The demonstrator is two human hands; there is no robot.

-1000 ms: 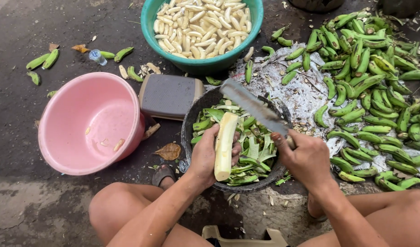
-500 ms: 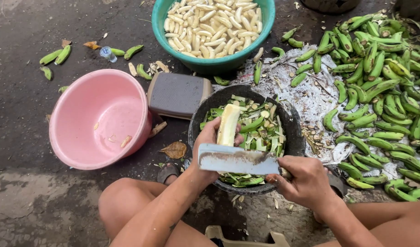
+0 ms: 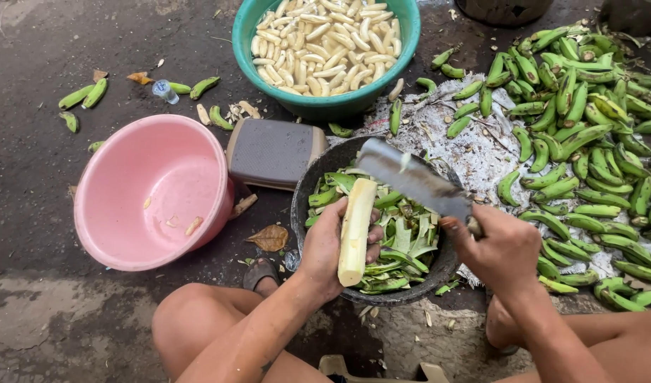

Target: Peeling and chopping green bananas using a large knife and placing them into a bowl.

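Head view is looking down past bare knees at a person who is crouching on the dark ground. The left hand [image 3: 332,248] is wrapping its grip closed around the near half of a peeled banana [image 3: 356,230], holding it nearly upright over the black bowl [image 3: 302,206] that is filling with green peel strips [image 3: 403,237]. The right hand [image 3: 499,248] is closing its grip tight on the handle of a broad cleaver [image 3: 414,179], the blade slanting up and left just past the banana's far tip, apart from it.

The banana is looking pale, firm and stiff enough to stand from one end without drooping; it is probably light, but the bared flesh is likely sticky or slick with sap and could snap or bruise under a hard squeeze. Holding it around the lower half with the fingers spread along its length, as now, is seeming the safest place, keeping the fingers clear of the blade.

Left of the bowl a pink basin [image 3: 120,213] is sitting nearly empty, with a grey block [image 3: 274,150] just beyond. Right, unpeeled green bananas [image 3: 587,135] are lying heaped. Farthest, a teal basin [image 3: 325,106] is holding many peeled ones.
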